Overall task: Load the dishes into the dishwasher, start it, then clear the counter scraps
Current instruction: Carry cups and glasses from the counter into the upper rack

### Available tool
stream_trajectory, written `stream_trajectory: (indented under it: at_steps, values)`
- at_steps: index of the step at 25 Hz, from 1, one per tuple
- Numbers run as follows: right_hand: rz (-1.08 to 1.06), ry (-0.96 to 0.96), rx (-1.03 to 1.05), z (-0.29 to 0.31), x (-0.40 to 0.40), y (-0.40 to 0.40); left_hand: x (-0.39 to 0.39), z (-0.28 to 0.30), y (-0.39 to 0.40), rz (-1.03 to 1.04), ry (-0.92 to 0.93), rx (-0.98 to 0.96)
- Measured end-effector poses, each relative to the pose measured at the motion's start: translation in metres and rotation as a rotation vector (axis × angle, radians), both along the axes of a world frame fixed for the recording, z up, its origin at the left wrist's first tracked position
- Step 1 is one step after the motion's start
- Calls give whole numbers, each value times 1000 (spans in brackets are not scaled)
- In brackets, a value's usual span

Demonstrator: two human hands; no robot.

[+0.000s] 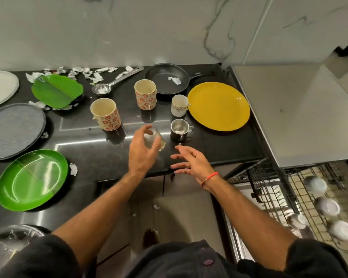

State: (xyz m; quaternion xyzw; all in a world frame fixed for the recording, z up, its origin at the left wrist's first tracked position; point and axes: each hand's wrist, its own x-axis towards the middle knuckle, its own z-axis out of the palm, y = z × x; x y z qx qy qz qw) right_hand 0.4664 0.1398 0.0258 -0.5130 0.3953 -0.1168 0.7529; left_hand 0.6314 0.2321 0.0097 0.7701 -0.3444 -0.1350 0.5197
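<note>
A small clear drinking glass [153, 139] is held by the left hand [143, 151], fingers and thumb curled round it, just above the dark glossy stone worktop [219, 145] near its front edge. It's a bit blurred, so whether it's touching the surface can't be told. The right hand [191, 161] is hovering just beside it, its grip loose and wide, fingers spread and nothing held; a red thread is worn on that wrist.

Just beyond the glass, a small steel cup with a handle [179, 130] is parked upright. Behind that, a little white mug with a floral rim [179, 105] sits next to a big round yellow plate [218, 106]. Two tall cream mugs with red flower print [145, 94] [106, 113] are stood further left, and a black frying pan [167, 78] with a crumpled scrap in it is at the back. A steel ladle [113, 84], two green plates [31, 177] [57, 91] and torn white paper scraps [84, 73] are scattered over the left side.

Down on the right, a dishwasher's dark wire rack [273, 189] is pulled out, with a few upturned pale cups [328, 206] already sat in it.
</note>
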Motion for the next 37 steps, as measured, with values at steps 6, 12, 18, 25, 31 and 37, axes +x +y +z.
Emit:
stream_trajectory:
  at_steps: [6, 12, 18, 25, 31, 37]
  values:
    - [-206, -258, 220, -9, -98, -20, -147, -9, -35, -378, 130, -42]
    - [-595, -209, 199, -47, -264, -83, -288, -36, -118, -656, 8, 305]
    - [-755, 2, 110, -112, -452, -161, -429, -62, -196, -828, 28, 632]
    - [-432, 720, -375, -247, -533, -224, -489, -97, -226, -848, 31, 781]
    - [-7, 975, -594, -290, -527, -236, -484, -119, -218, -778, 53, 853]
    - [213, 1084, -683, -310, -531, -236, -475, -127, -212, -736, 45, 856]
